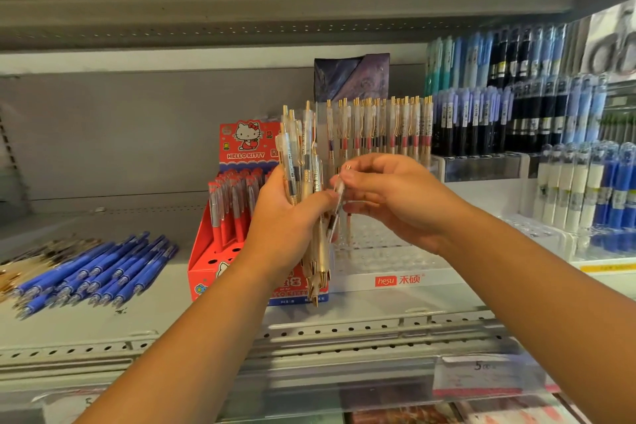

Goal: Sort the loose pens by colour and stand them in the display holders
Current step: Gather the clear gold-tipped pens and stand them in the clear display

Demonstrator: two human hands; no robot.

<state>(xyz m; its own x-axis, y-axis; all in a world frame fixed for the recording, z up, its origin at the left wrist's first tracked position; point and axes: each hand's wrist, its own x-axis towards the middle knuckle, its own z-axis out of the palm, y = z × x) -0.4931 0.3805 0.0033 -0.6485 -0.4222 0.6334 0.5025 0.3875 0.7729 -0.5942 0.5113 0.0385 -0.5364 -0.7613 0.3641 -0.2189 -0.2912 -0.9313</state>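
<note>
Nearest, the left hand (pixel 289 217) grips a bundle of clear gold-trimmed pens (pixel 306 155) upright, tips pointing down; the right hand (pixel 395 203) pinches one clear pen (pixel 339 196), nearly vertical, against the bundle.

grey shelf (pixel 172 320) | purple patterned box (pixel 351 76) at back | scissors pack (pixel 612 45) top right | price label (pixel 488 375) on shelf front
</note>
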